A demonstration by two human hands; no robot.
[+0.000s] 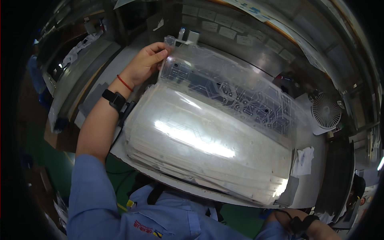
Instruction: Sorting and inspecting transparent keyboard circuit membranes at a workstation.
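My left hand point(145, 63) reaches to the far left corner of a clear plastic sheet with a printed circuit pattern point(192, 82). Its thumb and fingers pinch the sheet's edge there. A narrow tab stands up from the far edge beside the hand. In front of the patterned sheet lies a thick stack of clear, glossy plastic sheets point(216, 136), bright with reflected light. Of my right arm only the forearm point(286, 220) with a dark strap shows at the lower right; the hand is out of the picture.
A small white fan point(326, 112) stands at the right end of the bench. A crumpled white cloth or paper point(303, 161) lies right of the stack. Paper labels point(228, 32) line the metal panel behind. A padded grey ledge point(86, 70) runs along the left.
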